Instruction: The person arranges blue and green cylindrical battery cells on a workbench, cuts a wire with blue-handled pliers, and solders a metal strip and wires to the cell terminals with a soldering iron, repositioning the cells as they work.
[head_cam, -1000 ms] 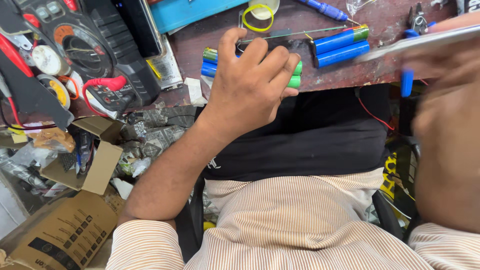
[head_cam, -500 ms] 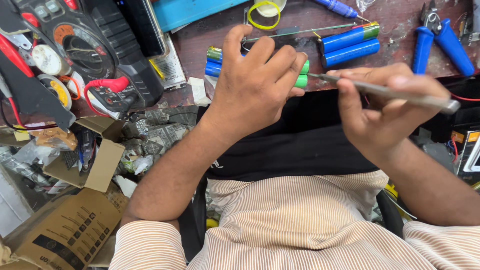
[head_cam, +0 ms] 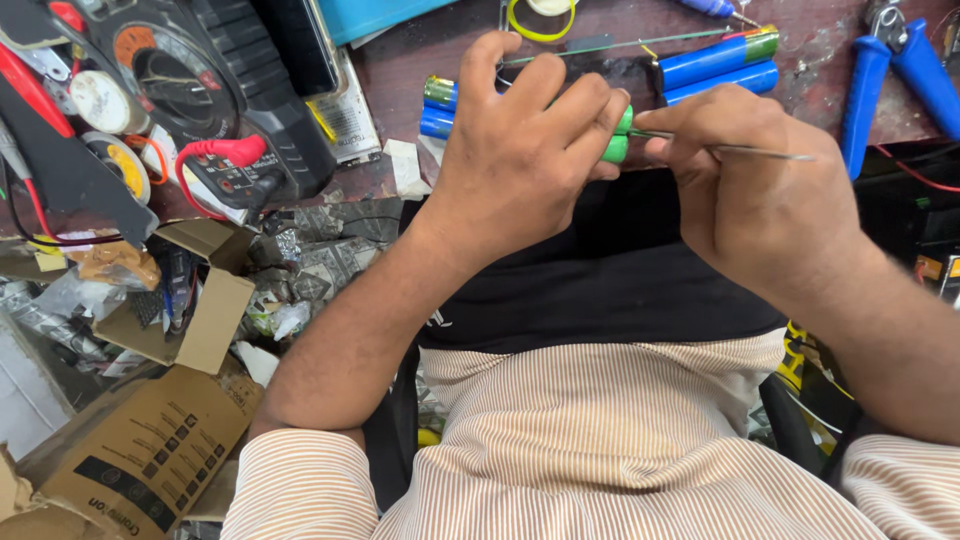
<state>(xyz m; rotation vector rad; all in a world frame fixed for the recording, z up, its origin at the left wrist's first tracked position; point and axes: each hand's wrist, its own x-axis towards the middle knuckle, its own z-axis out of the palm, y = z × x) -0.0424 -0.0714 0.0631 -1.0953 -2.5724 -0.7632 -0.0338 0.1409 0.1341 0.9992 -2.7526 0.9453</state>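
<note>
My left hand (head_cam: 525, 150) grips a pack of blue cylindrical battery cells (head_cam: 438, 108) with green ends, holding it at the near edge of a worn brown workbench (head_cam: 420, 60). My right hand (head_cam: 750, 190) sits close beside it and pinches a thin metal pointed tool (head_cam: 760, 152), whose tip reaches the green end (head_cam: 615, 148) of the pack. Most of the pack is hidden under my left fingers. A second pair of blue cells (head_cam: 715, 68) lies on the bench just beyond my right hand.
A multimeter (head_cam: 190, 90) with red probe leads stands at the left. Blue-handled pliers (head_cam: 900, 70) lie at the far right, a yellow tape ring (head_cam: 540, 20) at the top. Cardboard boxes (head_cam: 150, 440) and scrap fill the floor at the left.
My right hand came in from the right edge with the thin tool and closed up against my left hand. The tool tip now meets the pack's green end.
</note>
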